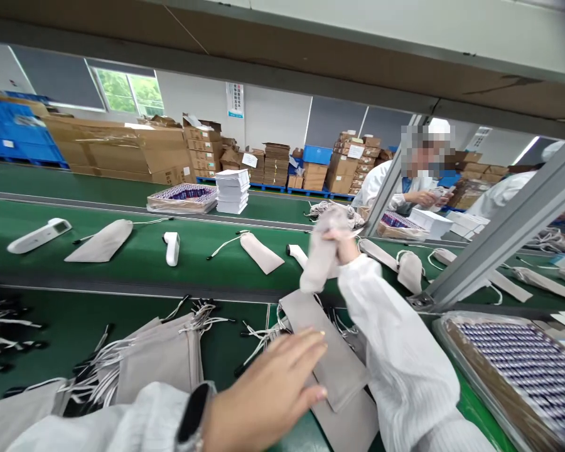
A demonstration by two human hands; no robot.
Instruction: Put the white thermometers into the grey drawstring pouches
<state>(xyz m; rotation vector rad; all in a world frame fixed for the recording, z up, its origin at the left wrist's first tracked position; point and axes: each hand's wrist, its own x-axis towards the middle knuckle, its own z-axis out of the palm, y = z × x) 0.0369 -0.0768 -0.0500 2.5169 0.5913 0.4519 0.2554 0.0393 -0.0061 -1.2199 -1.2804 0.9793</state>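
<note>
My right hand (344, 246) grips a beige drawstring pouch (317, 263) over the near side of the green belt, its outline smeared by motion. A white handheld device (298, 256), looking like a forehead thermometer, lies on the belt just left of it and is partly hidden. My left hand (273, 383) is open with its fingers stretched out, above or against a few flat beige pouches (329, 351) on the near table; contact I cannot make out. More stacked pouches (162, 355) with white cords and black cord ends lie to its left.
Other pouches (101, 242) and white thermometers (172, 248) are spaced along the belt (202, 251). A slanting metal post (494, 232) stands at right, beside a tray of small striped items (513, 370). A shelf (282, 47) runs overhead. Co-workers (424, 182) sit across the line.
</note>
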